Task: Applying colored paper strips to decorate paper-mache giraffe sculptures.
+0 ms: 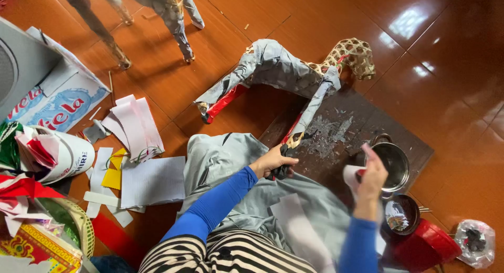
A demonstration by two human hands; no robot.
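Your left hand point(273, 161) is closed around the foot of one leg of a woven bamboo animal frame point(286, 73), which lies on its side on the red tiled floor point(315, 16), partly covered in grey paper with red strips along its legs. The gripped leg rests on a dark board point(409, 142) flecked with grey paper scraps. Your right hand point(371, 178) is raised just above the board, fingers pinched on a curled piece of white paper point(350, 174); the hand is blurred, so the exact grip is hard to read. Just beside it stands a small steel pot point(395, 164), and nearer you a dark round lid point(401, 214) sits on a red container point(428, 247). A grey cloth point(220, 157) lies across your lap. To your left, loose sheets of white and yellow paper point(142, 168) lie scattered on the floor, well apart from both hands.
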